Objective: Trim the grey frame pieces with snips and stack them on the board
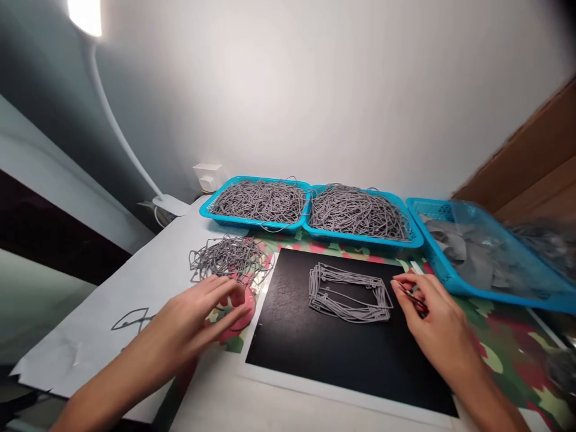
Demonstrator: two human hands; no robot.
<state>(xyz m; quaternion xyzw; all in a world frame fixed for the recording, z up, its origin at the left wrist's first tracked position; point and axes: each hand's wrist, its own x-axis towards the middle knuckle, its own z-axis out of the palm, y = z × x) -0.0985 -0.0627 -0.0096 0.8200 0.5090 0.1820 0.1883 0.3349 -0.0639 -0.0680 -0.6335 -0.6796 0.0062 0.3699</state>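
A stack of thin grey rectangular loops (351, 315) lies on a black mat (292, 336). My left hand (198, 318) is left of the mat with thumb and fingers apart, and nothing shows between them. Just beyond its fingers is a loose tangle of grey loops (229, 255). At the stack's right side my right hand (432, 312) is closed, with thumb and forefinger together. It holds a slim, dark reddish tool (414, 298), mostly hidden by the fingers. Whether the fingertips also touch a loop, I cannot tell.
Two blue baskets (252, 224) heaped with grey loops stand along the wall. A third blue basket (454, 273) with grey pieces and clear plastic sits at right, near cardboard (531, 144). A white lamp (112, 120) rises at left. A few loops (132, 318) lie by my left forearm.
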